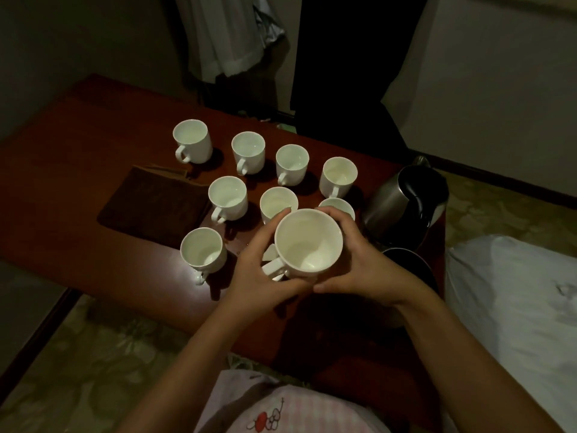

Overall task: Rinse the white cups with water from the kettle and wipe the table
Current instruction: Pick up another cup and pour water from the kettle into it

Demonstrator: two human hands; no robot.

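Above the near edge of the table (93, 126), a white cup (308, 242) is cradled between the left hand (259, 270) and right hand (365, 264), fingers curled round it. Eight more cups (228, 198) are ranged beyond, beside a brown cloth (156, 204); the kettle (402, 201) is set to the right.

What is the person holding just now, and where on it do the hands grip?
A white cup, held above the table by its sides: the left hand cups the handle side, the right hand the opposite wall.
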